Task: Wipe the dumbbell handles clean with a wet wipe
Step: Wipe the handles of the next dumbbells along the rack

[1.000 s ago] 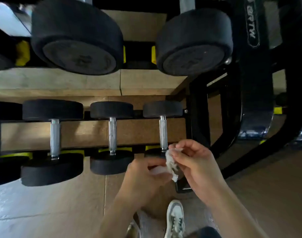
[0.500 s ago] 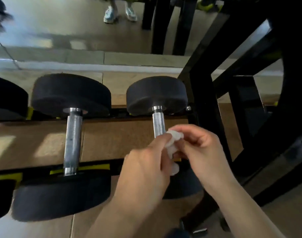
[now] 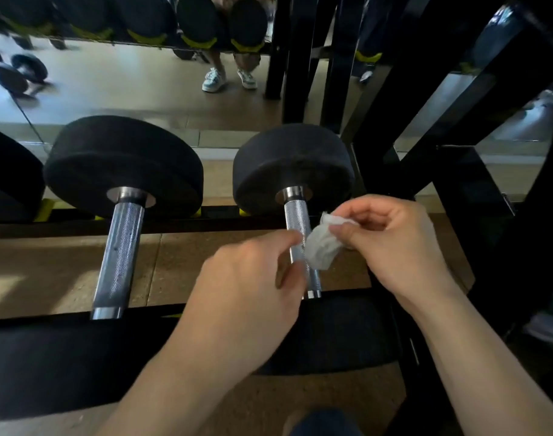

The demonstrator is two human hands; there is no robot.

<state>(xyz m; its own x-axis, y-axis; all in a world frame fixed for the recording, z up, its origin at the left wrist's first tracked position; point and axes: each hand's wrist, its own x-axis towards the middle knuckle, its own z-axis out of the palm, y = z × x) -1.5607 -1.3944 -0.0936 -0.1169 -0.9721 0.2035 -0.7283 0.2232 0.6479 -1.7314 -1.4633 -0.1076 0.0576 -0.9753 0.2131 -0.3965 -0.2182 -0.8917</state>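
- Head view: the right hand (image 3: 397, 247) pinches a crumpled white wet wipe (image 3: 320, 248) between the thumb and the curled fingers.
- The wet wipe is at the right side of the knurled steel handle (image 3: 295, 221) of the right dumbbell, about halfway along it. I cannot tell if it touches the handle or is only just beside it.
- The left hand (image 3: 250, 294) has its fingers curled, with the forefinger and thumb close together in front of the same handle, at the left edge of the wipe. I cannot tell if it grips the handle, the wipe or nothing.
- This dumbbell lies on a black rack (image 3: 218, 220). Its far black head (image 3: 292, 165) is toward the mirror, and its near head is partly hidden under the wrists.
- A second dumbbell (image 3: 121, 256) lies parallel on the left, well apart from both hands.
- The mirror (image 3: 127, 89) behind the rack reflects the floor, a row of dumbbells and a pair of light sneakers (image 3: 214, 79).
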